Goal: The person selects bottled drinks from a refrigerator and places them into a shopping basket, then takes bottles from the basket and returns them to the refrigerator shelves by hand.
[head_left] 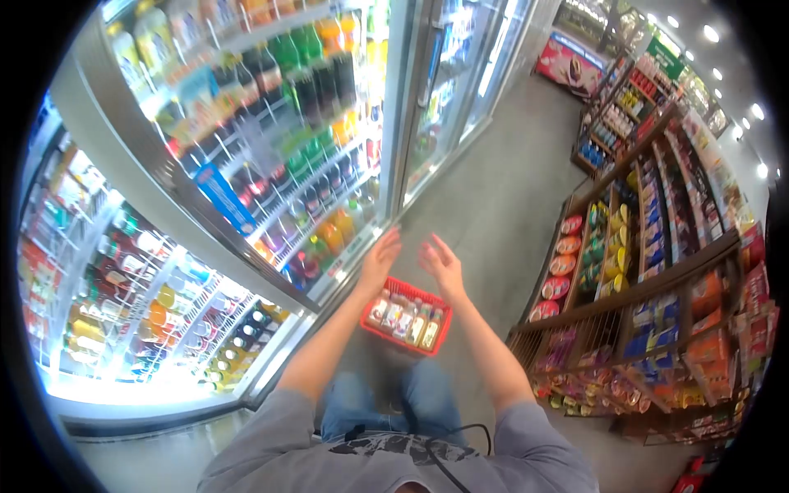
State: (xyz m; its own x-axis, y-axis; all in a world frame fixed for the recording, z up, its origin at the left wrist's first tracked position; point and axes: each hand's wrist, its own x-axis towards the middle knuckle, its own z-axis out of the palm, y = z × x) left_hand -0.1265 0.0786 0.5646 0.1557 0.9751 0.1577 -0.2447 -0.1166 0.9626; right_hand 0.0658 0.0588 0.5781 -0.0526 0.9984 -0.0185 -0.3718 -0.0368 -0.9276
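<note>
Both my hands are raised in front of me, apart from each other, just beyond a red basket (442, 338). My left hand (380, 256) is nearest the cooler side, its fingers spread a little and holding nothing. On the other side, my right hand (440, 261) is empty too, with its fingers apart. Several small bottles (404, 320) with pale labels stand in a row inside the basket. The basket is low, in front of my legs, and neither hand touches it.
Lit drink coolers (399, 123) with shelves of bottles line the left. On the right stands a snack shelf (608, 308) with cups and packets. The grey aisle floor (509, 164) runs between them towards a red and pink chest (571, 66).
</note>
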